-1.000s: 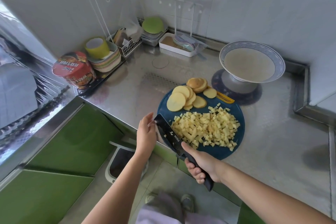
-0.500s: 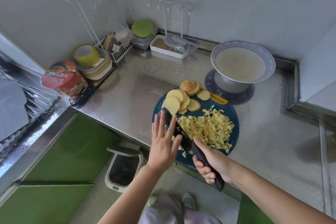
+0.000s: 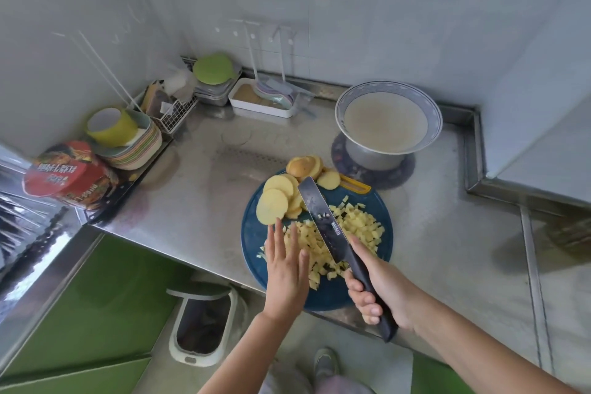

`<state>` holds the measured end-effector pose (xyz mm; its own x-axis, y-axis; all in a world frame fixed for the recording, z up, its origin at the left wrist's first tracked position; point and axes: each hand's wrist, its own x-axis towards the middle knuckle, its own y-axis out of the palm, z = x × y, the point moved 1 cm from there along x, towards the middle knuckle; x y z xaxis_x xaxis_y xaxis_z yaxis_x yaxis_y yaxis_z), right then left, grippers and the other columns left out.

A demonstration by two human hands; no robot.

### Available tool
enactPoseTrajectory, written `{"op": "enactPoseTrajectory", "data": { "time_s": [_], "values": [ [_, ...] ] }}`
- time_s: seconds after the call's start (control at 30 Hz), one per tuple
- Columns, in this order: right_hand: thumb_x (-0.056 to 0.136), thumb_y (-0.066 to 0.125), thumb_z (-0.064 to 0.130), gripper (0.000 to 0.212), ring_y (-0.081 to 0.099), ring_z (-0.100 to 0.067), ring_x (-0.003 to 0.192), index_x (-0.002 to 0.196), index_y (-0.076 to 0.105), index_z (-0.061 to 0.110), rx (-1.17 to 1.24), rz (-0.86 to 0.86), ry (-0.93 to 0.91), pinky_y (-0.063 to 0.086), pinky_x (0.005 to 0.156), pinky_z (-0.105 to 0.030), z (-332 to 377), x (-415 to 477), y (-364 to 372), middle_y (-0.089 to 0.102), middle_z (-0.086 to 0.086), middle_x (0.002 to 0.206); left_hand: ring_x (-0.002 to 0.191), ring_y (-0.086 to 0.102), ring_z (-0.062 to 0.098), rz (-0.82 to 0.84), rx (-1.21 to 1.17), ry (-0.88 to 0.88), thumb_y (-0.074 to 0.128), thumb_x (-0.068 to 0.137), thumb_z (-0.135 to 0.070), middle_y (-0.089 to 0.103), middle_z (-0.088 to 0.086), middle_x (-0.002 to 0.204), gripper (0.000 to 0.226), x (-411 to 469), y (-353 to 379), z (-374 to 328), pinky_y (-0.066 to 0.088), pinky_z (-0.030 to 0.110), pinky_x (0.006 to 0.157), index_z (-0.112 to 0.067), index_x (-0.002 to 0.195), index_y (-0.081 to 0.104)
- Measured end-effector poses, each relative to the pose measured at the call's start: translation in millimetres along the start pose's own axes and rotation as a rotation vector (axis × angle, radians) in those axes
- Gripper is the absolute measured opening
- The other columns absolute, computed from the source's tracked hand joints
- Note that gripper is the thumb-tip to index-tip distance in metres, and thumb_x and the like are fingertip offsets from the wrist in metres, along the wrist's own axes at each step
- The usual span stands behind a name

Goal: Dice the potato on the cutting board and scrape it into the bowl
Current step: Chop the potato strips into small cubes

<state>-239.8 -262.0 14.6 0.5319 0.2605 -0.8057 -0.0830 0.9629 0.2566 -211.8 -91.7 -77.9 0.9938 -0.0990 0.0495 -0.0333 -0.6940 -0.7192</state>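
1. Head view, hands: I see the left hand (image 3: 284, 269) flat with its fingers straight and slightly spread, lying over the near-left edge of the diced potato (image 3: 358, 224). I cannot tell whether the palm presses down on the cubes.
2. Head view, hands: the right hand (image 3: 380, 288) has its fingers curled round the dark handle of the knife (image 3: 323, 221). The blade lies slanted across the heap, with its tip by the potato slices (image 3: 275, 201).
3. Head view, task things: the dice sit in a loose heap on the round blue cutting board (image 3: 252, 233), with a few cubes strayed toward its near-left rim. The uncut slices fan out at the board's far-left side.
4. Head view, task things: the bowl (image 3: 388, 84) stands on the steel counter (image 3: 192, 195) just beyond the board, to its far right, holding a pale liquid.
5. Head view, surroundings: a red noodle cup (image 3: 68, 174) lies on the counter's left end, and a waste bin (image 3: 174, 329) sits on the floor below the counter edge.
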Motion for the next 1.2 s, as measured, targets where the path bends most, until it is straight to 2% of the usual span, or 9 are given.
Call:
{"op": "enactPoseTrajectory", "data": {
  "time_s": [0.2, 0.4, 0.57, 0.67, 0.73, 0.83, 0.97, 1.07, 1.2],
  "values": [
    [0.083, 0.039, 0.080, 0.072, 0.024, -0.015, 0.035, 0.051, 0.041, 0.015, -0.006, -0.034, -0.005, 0.025, 0.039, -0.023, 2, 5, 7, 0.028, -0.002, 0.047, 0.147, -0.016, 0.025, 0.028, 0.083, 0.298, 0.014, 0.101, -0.051, -0.010, 0.002, 0.161, 0.055, 19, -9, -33, -0.012, 0.034, 0.118, -0.037, 0.152, 0.000],
    [0.086, 0.037, 0.077, 0.071, 0.024, -0.015, 0.036, 0.052, 0.041, 0.015, 0.076, -0.059, -0.038, 0.024, 0.040, -0.024, 1, 7, 16, 0.029, -0.003, 0.048, 0.143, -0.027, 0.014, 0.109, 0.076, 0.096, 0.003, 0.096, -0.056, -0.023, -0.006, 0.156, 0.061, 22, -3, -4, -0.016, 0.035, 0.117, -0.033, 0.152, 0.010],
    [0.083, 0.040, 0.076, 0.068, 0.029, -0.017, 0.037, 0.056, 0.042, 0.013, -0.009, -0.225, -0.160, 0.029, 0.040, -0.025, 3, 7, 24, 0.034, -0.005, 0.048, 0.139, 0.029, 0.024, -0.085, 0.003, 0.235, 0.057, 0.094, -0.018, 0.053, 0.007, 0.137, 0.020, 36, -20, 16, 0.022, 0.047, 0.113, -0.014, 0.107, 0.072],
    [0.087, 0.032, 0.074, 0.071, 0.034, -0.018, 0.035, 0.057, 0.042, 0.011, -0.245, -0.383, -0.261, 0.040, 0.048, -0.027, 2, 11, 29, 0.037, -0.004, 0.042, 0.123, 0.039, 0.012, -0.106, -0.090, 0.165, 0.076, 0.080, -0.013, 0.059, -0.008, 0.113, 0.003, 59, -41, 20, 0.039, 0.041, 0.103, -0.015, 0.078, 0.075],
    [0.092, 0.029, 0.071, 0.072, 0.036, -0.018, 0.034, 0.052, 0.040, 0.012, -0.305, -0.473, -0.304, 0.042, 0.054, -0.032, 0, 14, 35, 0.038, -0.001, 0.039, 0.118, 0.038, 0.010, -0.042, -0.142, 0.124, 0.081, 0.075, -0.020, 0.053, -0.010, 0.115, 0.011, 76, -52, 19, 0.042, 0.037, 0.098, -0.017, 0.079, 0.071],
    [0.091, 0.029, 0.071, 0.071, 0.036, -0.015, 0.035, 0.051, 0.041, 0.013, -0.297, -0.557, -0.319, 0.040, 0.049, -0.029, -2, 20, 43, 0.038, 0.000, 0.040, 0.124, 0.032, 0.024, 0.125, -0.030, 0.114, 0.083, 0.069, -0.034, 0.036, 0.003, 0.138, 0.058, 109, -59, 19, 0.033, 0.034, 0.100, -0.023, 0.120, 0.058],
    [0.091, 0.029, 0.069, 0.070, 0.035, -0.012, 0.031, 0.050, 0.042, 0.014, -0.278, -0.619, -0.340, 0.040, 0.047, -0.026, -5, 25, 51, 0.038, 0.003, 0.038, 0.143, 0.003, 0.030, 0.602, 0.324, 0.198, 0.087, 0.061, -0.039, 0.001, 0.003, 0.157, 0.126, 160, -65, 26, 0.021, 0.053, 0.115, -0.029, 0.153, 0.003],
    [0.092, 0.028, 0.067, 0.070, 0.033, -0.010, 0.028, 0.049, 0.040, 0.014, -0.289, -0.651, -0.357, 0.041, 0.051, -0.028, -6, 26, 52, 0.035, 0.004, 0.036, 0.146, -0.008, 0.031, 0.800, 0.397, 0.230, 0.089, 0.059, -0.035, -0.011, -0.002, 0.159, 0.138, 177, -70, 31, 0.012, 0.054, 0.115, -0.027, 0.152, -0.012],
    [0.093, 0.028, 0.065, 0.068, 0.032, -0.009, 0.028, 0.051, 0.039, 0.014, -0.305, -0.682, -0.351, 0.040, 0.055, -0.030, -7, 28, 51, 0.033, 0.005, 0.037, 0.146, 0.001, 0.029, 0.755, 0.386, 0.241, 0.090, 0.060, -0.033, -0.001, 0.002, 0.159, 0.135, 175, -68, 35, 0.018, 0.047, 0.116, -0.021, 0.153, -0.007]
  ]
}}
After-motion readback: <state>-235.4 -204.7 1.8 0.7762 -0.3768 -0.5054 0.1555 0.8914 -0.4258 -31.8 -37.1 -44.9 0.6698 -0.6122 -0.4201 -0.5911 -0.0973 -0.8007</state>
